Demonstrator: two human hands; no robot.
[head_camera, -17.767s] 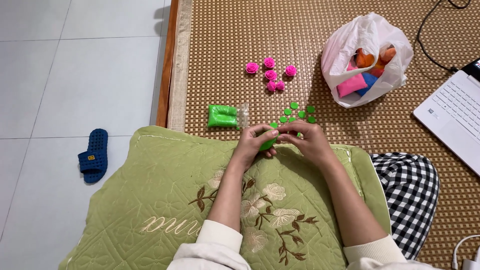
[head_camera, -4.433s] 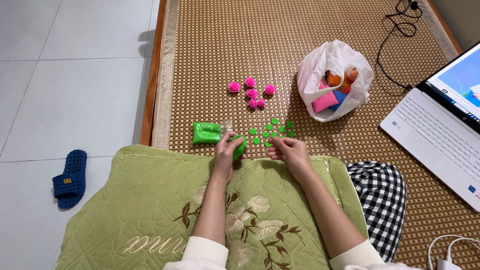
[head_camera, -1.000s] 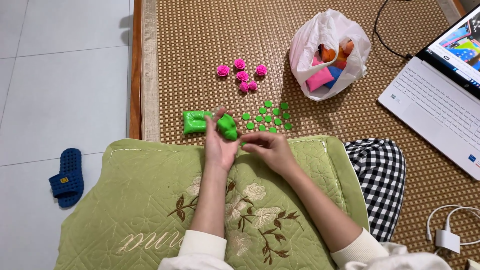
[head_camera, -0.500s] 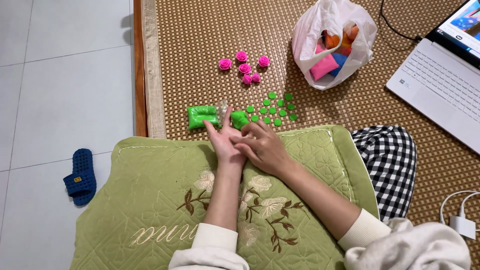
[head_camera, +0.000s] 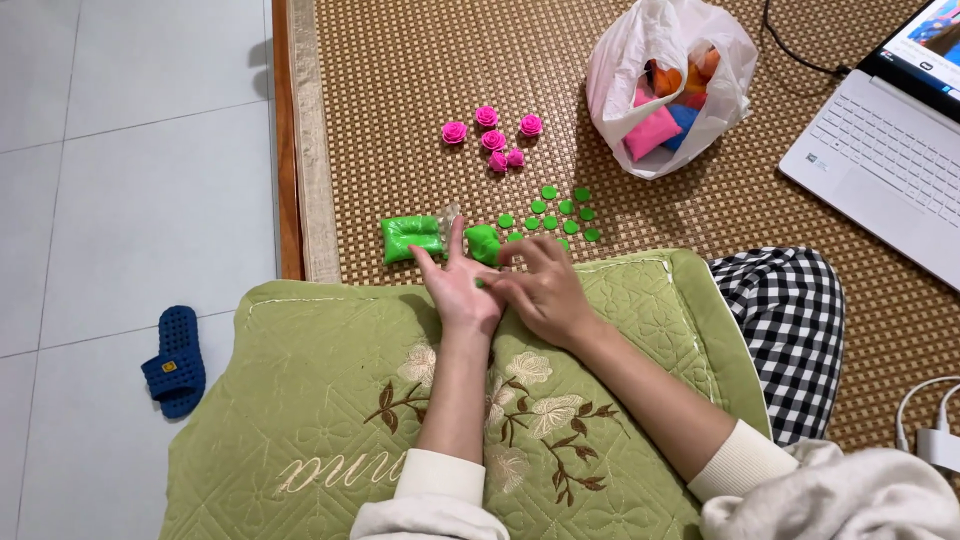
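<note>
Mat unchanged; hands still together

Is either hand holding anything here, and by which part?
A tiny green clay bit lies on the open left hand; the right hand presses it with fingertips.

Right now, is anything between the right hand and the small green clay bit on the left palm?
Nothing visible. The right hand has its fingertips on the small green clay bit, which lies on the open left hand. The green clay lump lies beyond the fingers, on the woven mat.
</note>
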